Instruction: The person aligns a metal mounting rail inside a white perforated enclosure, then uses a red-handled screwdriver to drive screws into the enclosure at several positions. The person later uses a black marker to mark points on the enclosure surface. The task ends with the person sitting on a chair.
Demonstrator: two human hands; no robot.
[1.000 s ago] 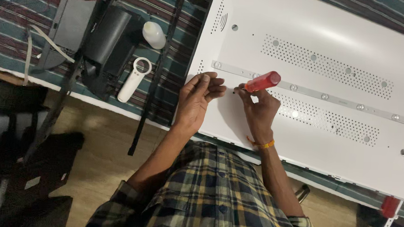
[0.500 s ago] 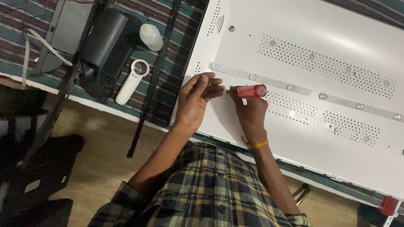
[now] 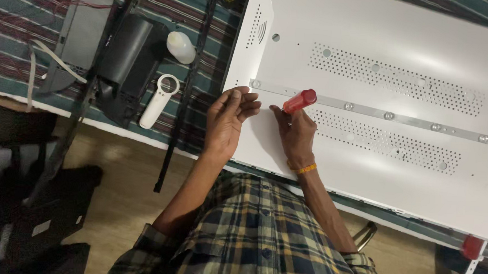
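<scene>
Since half a second earlier, the right hand (image 3: 296, 132) had tilted its red plastic-handled screwdriver (image 3: 299, 101), fingers clamped on it, more upright over the long grey metal strip (image 3: 381, 113) across the white perforated panel (image 3: 395, 61), while the left hand (image 3: 227, 119), fingers loosely curled together, rested just beside the strip's left end.

A striped cloth (image 3: 13, 32) in teal, maroon and grey covers the work table (image 3: 114, 128), whose pale edge runs slantwise below and to the left of the grip. Beneath that edge lies a brown wooden floor (image 3: 122, 191). Dark furniture or boxes (image 3: 19, 219) stand in shadow far to the lower left. Light falls from above, glaring softly to the right of the grip, while the floor stays dim.
</scene>
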